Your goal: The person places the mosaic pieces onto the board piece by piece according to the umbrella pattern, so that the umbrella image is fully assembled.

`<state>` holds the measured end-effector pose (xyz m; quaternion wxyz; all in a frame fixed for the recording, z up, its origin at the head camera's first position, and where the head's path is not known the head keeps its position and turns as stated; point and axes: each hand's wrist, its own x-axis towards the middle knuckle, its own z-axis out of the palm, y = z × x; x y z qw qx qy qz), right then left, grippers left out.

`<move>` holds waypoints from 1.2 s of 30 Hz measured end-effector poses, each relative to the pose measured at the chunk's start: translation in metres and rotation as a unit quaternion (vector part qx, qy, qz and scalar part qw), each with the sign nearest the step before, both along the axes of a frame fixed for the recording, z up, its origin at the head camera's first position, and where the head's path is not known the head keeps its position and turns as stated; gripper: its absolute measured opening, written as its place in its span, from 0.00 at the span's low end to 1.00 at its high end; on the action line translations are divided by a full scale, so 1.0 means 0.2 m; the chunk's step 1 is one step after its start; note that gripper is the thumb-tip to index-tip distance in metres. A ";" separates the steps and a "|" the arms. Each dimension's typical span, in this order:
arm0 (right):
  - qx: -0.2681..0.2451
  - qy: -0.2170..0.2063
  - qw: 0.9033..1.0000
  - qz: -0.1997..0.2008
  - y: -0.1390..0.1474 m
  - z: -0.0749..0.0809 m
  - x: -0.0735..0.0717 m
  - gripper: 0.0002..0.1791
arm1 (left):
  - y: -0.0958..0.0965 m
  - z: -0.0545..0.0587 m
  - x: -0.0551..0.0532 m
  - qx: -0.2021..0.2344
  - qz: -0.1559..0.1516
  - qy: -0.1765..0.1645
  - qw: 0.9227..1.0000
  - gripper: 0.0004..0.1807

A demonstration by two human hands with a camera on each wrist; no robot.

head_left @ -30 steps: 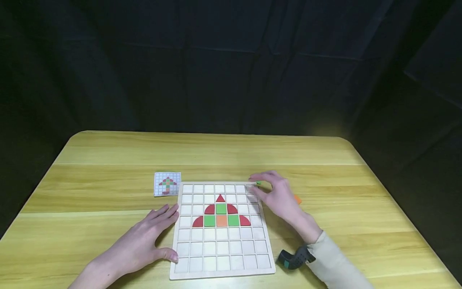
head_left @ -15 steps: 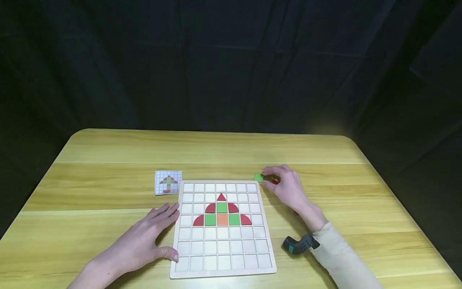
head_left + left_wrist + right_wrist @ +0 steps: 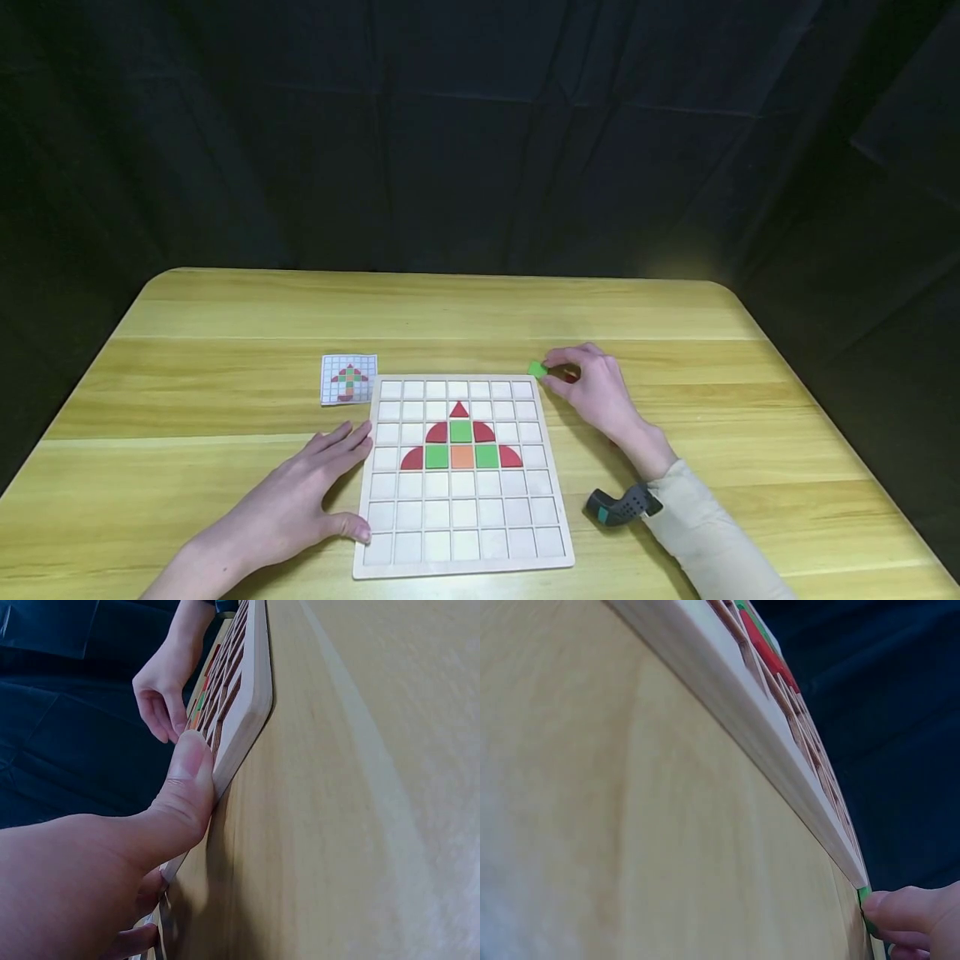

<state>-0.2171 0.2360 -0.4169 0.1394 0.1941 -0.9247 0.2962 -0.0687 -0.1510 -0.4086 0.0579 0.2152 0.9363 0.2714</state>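
Note:
A white grid board [image 3: 465, 571] lies on the table; red, green and orange tiles sit in its upper cells as an arrowhead shape. My left hand [image 3: 288, 500] rests at the board's left side, its fingertips touching the edge and the thumb [image 3: 189, 761] on the rim. Beyond the board's top right corner, my right hand [image 3: 600, 396] pinches a green square tile [image 3: 536, 369] between thumb and fingers. The right wrist view shows the same green tile [image 3: 865, 900] at the fingertips. A red piece [image 3: 571, 377] shows partly behind the right hand.
A small pattern card [image 3: 349, 380] with a printed coloured arrow lies by the board's top left corner. A black strap-like device [image 3: 622, 507] is at my right wrist, above the wooden table [image 3: 750, 417]. A dark curtain [image 3: 480, 150] hangs behind.
My right hand has moved right and a little away from me, off the board's corner, to the green tile, which shows more fully. The left hand keeps its place.

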 end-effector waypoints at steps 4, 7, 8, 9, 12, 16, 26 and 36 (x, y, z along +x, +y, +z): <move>-0.003 -0.004 1.000 -0.008 0.01 0.01 0.01 0.13 | 0.00 0.00 0.00 0.001 -0.002 0.000 1.000 0.58; -0.004 -0.012 1.000 -0.017 0.02 0.01 0.01 0.13 | 0.00 0.00 0.00 0.001 -0.003 0.001 1.000 0.58; -0.005 -0.014 1.000 -0.020 0.02 0.01 0.01 0.13 | 0.00 0.00 0.00 0.001 -0.004 0.001 1.000 0.58; -0.006 -0.014 1.000 -0.022 0.03 0.01 0.01 0.13 | 0.00 0.00 0.00 0.001 -0.004 0.001 1.000 0.58; -0.010 -0.013 0.999 -0.028 0.04 0.03 0.02 0.13 | 0.00 0.00 0.00 0.001 -0.004 0.000 1.000 0.58; -0.012 -0.006 1.000 -0.020 0.05 0.06 0.06 0.12 | 0.00 0.00 0.00 0.003 -0.004 0.001 1.000 0.58; -0.011 0.016 0.999 0.040 -0.01 0.13 0.21 0.14 | 0.00 -0.01 0.00 0.001 -0.008 0.010 1.000 0.58; -0.018 0.013 0.995 0.096 -0.11 0.17 0.34 0.13 | 0.00 -0.01 0.00 0.000 -0.005 0.009 1.000 0.58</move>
